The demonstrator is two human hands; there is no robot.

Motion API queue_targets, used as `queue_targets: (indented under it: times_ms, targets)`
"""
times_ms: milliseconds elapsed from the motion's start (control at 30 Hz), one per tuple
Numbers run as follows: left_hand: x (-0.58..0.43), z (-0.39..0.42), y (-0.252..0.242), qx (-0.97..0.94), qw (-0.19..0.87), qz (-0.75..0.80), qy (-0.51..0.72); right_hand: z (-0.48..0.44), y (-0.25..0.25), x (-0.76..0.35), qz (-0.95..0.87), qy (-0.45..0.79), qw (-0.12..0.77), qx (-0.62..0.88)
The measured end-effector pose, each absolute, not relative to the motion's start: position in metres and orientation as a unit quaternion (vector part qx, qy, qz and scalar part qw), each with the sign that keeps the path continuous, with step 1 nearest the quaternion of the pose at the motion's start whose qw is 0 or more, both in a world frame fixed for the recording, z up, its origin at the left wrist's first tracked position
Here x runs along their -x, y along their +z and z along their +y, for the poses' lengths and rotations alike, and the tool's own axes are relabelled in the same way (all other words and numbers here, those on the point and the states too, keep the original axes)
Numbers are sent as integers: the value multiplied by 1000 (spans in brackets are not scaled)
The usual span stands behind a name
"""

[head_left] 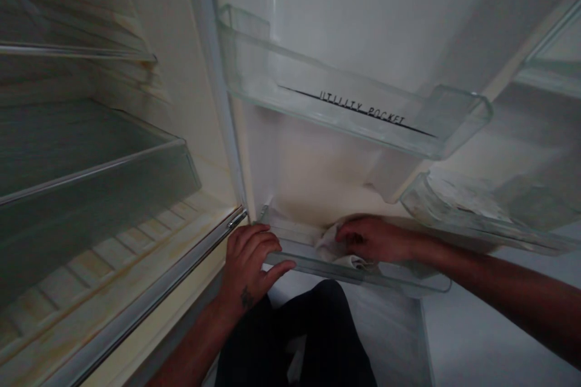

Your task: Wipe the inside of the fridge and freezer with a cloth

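Observation:
Low on the refrigerator door, a clear door bin [399,283] runs across in front of me. My left hand [254,257] grips its left end, fingers curled over the rim and thumb along the front wall. Inside the bin, my right hand [379,239] is closed on a crumpled whitish cloth [333,243]. Part of the cloth is hidden behind the fingers, and one fold [354,262] hangs near the bin's front wall.
Higher on the door is a clear bin marked "UTILITY POCKET" [358,110]. At right, another clear bin [481,211] holds something pale. To the left, the stained refrigerator interior has a glass shelf [113,51] and a clear drawer [104,184]. My knees [327,314] are below.

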State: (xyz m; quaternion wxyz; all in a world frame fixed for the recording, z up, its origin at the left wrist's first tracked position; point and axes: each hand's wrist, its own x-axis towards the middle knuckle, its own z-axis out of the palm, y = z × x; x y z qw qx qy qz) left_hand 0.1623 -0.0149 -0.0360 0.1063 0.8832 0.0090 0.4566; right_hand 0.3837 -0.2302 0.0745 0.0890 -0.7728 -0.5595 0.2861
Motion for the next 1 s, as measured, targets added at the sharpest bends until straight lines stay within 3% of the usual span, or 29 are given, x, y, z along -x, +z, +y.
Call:
queue_targets:
  times_ms: [133,400,767,900,1000]
  targets:
    - [-163,-17,-38,-885,110,10,452,-194,45,-372,-608,275,-11,745]
    - [-163,-20,-39,-893,115,25,434,-89,26,-328,-704,213,-33,677]
    - [-164,-19,-41,-891,98,19,444,-289,68,-406,-513,304,-76,799]
    - [-166,-25,-51,-864,137,42,482,-284,54,-404,-546,304,-30,780]
    - [-167,-31,-57,-850,156,64,500,-237,30,-388,-691,192,18,697]
